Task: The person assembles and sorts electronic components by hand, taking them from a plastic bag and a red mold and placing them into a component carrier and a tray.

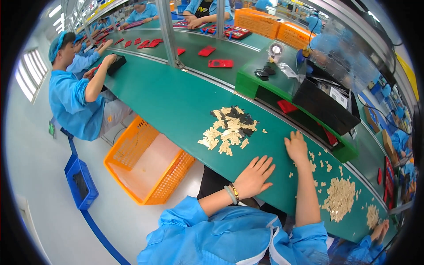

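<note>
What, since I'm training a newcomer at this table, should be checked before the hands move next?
1. Left hand open: ok, fingers spread.
2. Nothing under the right hand: cannot tell, its palm is hidden.
3. Far pile sorted by colour: not ok, pale and black pieces lie mixed.
4. Big pale pile gathered: not ok, loose pieces lie around it.
5. Bangle clear of the piles: ok, it is on the left wrist, apart from them.

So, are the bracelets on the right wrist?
No, the bracelets are at the wrist of the left hand, with none by the right hand.
</note>
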Tool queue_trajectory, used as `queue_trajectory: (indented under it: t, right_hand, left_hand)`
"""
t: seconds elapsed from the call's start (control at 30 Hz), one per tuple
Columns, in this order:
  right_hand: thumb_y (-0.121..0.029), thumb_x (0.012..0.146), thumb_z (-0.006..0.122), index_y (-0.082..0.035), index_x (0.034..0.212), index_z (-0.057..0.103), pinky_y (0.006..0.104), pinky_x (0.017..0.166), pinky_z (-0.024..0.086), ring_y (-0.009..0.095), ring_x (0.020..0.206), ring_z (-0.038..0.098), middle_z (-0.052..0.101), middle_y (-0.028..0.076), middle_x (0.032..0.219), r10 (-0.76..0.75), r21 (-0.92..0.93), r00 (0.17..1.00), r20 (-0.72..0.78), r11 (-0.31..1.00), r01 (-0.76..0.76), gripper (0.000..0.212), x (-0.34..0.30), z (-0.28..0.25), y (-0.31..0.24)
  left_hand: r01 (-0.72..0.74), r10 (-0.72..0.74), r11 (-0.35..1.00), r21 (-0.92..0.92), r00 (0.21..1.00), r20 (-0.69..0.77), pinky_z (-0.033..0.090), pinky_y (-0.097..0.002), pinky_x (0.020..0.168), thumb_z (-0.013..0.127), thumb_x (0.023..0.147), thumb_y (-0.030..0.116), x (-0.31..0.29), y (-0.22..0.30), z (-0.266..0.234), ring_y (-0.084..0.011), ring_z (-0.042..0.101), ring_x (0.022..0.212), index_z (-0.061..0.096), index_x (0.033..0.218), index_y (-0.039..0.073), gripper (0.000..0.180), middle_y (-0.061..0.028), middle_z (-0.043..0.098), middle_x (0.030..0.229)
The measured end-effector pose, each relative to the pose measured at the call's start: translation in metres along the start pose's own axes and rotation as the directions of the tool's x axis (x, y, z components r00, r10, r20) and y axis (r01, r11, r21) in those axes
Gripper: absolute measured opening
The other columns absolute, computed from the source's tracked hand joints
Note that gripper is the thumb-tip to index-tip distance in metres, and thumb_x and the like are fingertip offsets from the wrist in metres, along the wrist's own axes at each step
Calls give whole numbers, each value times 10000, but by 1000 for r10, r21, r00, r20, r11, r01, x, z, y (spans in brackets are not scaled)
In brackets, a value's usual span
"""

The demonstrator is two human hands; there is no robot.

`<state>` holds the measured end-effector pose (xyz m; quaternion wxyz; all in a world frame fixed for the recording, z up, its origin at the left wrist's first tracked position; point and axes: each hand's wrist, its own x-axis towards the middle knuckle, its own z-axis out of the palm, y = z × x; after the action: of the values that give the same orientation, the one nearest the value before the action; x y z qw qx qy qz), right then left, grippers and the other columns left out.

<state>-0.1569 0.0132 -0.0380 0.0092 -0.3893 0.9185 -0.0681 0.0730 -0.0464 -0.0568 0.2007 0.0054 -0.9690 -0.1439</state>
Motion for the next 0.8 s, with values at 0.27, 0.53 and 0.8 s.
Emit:
queue_trajectory:
  t: [0.27,0.53,0.8]
  right_hand:
    - [-452,964,437,-174,1459,355,559,1125,184,325,1400,291,303,120,1530,20,-184,982,-189,981,-56,574,-62,24,68]
    - [-449,961,448,-97,1387,445,541,1099,248,325,1356,360,419,149,1445,340,-454,920,-196,800,-393,553,-140,-23,191]
    - [-448,912,523,-151,1422,404,521,1141,188,316,1388,304,349,114,1497,-350,-105,929,-123,935,339,601,-130,3,28]
  left_hand:
    - [-6,5,999,-42,999,-35,254,-457,1135,585,886,360,-6,0,12,-371,339,1353,454,1323,-64,623,-236,385,1427]
    - [313,-287,949,46,914,-287,219,-536,1118,715,756,184,-9,-45,-21,-444,272,1368,402,1375,-7,720,-273,298,1476]
    - [309,-283,940,143,943,-176,200,-510,1133,626,877,327,-17,-88,-22,-435,254,1384,332,1411,-61,723,-290,299,1473]
